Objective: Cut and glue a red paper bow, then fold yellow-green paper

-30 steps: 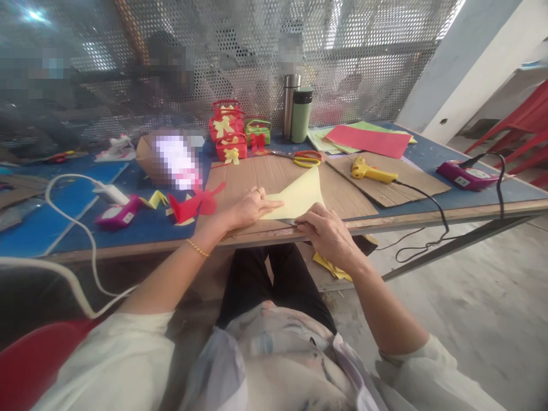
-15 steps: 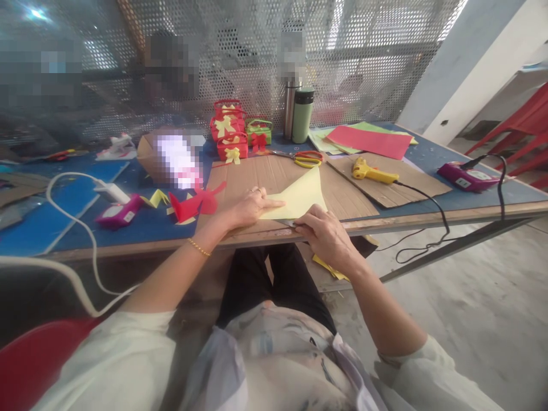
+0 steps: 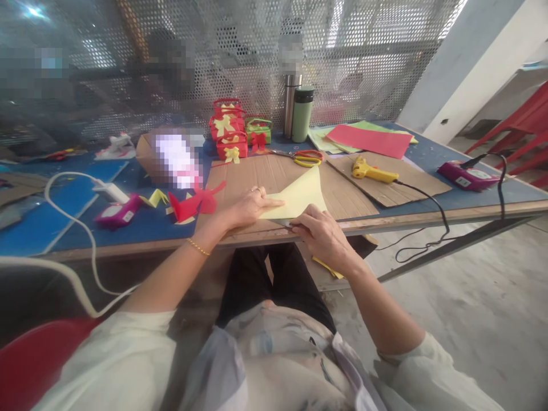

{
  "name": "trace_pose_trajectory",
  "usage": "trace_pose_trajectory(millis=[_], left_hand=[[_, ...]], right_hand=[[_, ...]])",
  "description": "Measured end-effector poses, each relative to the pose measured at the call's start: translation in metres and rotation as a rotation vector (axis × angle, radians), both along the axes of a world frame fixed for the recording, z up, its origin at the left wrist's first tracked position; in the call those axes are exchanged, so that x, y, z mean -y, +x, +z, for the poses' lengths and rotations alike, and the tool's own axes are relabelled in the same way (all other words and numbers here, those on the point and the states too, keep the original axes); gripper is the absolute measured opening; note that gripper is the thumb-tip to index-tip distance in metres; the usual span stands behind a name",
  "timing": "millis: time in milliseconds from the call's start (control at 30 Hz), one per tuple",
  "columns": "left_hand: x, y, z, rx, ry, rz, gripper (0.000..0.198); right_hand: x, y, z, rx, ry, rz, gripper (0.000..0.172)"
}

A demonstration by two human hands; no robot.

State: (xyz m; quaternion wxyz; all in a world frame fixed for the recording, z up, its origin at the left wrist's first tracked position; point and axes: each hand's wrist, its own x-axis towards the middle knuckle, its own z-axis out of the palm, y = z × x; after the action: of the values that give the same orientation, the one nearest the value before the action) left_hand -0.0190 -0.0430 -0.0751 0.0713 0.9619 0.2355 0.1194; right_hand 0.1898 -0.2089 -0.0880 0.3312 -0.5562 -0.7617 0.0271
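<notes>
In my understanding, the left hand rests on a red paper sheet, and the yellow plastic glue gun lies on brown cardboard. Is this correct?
Not quite: the left hand rests on a pale yellow paper sheet, not a red one, as the head view shows. The yellow plastic glue gun does lie on brown cardboard.

Left purple block point(image 3: 112, 218): you see a white patch, its marks too small to read.
Right purple block point(image 3: 476, 179): your view shows pale patches, likewise unreadable.
Bright screen point(image 3: 176, 157): pixelated; you can read nothing.
</notes>
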Motion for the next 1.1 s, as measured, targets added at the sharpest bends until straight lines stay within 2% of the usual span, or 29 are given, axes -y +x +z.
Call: trace_pose_trajectory(millis=[400,633,733,900,1000,1100], left_hand=[[0.0,0.0,0.003,-0.012,-0.062,0.011,0.043],[0.003,0.003,0.007,-0.093,-0.07,0.061,0.043],[0.004,-0.001,0.016,-0.098,-0.12,0.033,0.044],[-0.005,-0.014,0.045,-0.202,-0.288,-0.109,0.055],[-0.013,-0.015,0.059,-0.305,-0.346,-0.097,0.056],[-0.016,-0.01,0.065,-0.374,-0.383,-0.073,0.058]], right_hand=[[-0.005,-0.01,0.006,0.039,-0.038,0.003,0.019],[-0.003,-0.014,0.009,0.049,-0.054,0.004,0.019],[-0.004,-0.017,0.011,0.066,-0.071,0.006,0.02],[-0.005,-0.016,0.009,0.072,-0.061,0.013,0.019],[-0.005,-0.014,0.007,0.076,-0.051,0.008,0.017],[-0.005,-0.014,0.006,0.074,-0.05,0.007,0.017]])
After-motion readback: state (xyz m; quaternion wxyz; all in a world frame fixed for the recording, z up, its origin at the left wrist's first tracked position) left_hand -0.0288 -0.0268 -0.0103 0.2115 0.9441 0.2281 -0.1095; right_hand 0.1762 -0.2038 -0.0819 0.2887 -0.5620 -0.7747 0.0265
